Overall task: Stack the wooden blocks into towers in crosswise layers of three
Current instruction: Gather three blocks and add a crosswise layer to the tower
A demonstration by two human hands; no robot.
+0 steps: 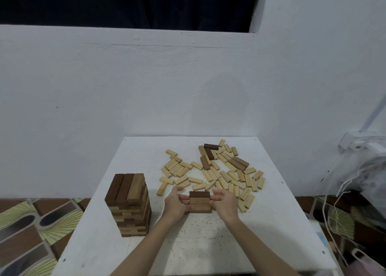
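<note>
A patterned floor (31,229) of brown and green tiles shows left of the white table (208,238), and the table's far edge meets a pale wall (146,87).

On the table's left part stands the finished tower (129,204) — many crosswise layers, topped by three blocks lying side by side, two dark and one lighter.

Just right of the tower, near the table's middle, the left hand (177,202) presses its straight fingers against the left end of a small row of blocks (199,201), thumb raised above. The row is three blocks lying flat side by side on the table, the farthest one dark, the two nearer ones mid-brown. It is a single layer only.

The right hand (224,201) mirrors the left, its fingers straight against the row's right end, palm turned inward. Neither hand curls round a block; both squeeze the row from its ends.

Beyond the row, toward the table's far right, lies the loose pile (211,169) — mostly pale blocks scattered flat at all angles, a few dark ones among them near the far edge.

Right of the table, a whitish bag (363,171) with cords sits blurred against the wall.
</note>
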